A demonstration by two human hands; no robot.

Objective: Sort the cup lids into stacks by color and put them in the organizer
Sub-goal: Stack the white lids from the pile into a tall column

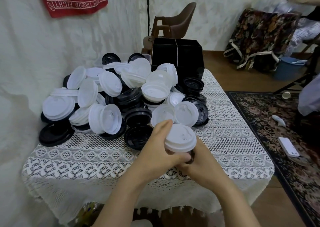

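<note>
Gripping with left hand (158,146) and right hand (200,162), fingers of both curled round a short stack of white lids (181,137), held well in front of the organizer (176,53) and just above the lace tablecloth (86,157). Probably very light, thin moulded plastic: springy, smooth, a little slippery, easy to buckle. Best taken by the rim, squeezed gently, kept level. Between there and the organizer, a jumbled pile (121,96) of white and black lids: round, shallow-domed, raised lips, sip slots. Organizer itself black, boxy, hard-edged, split into four compartments.
</note>
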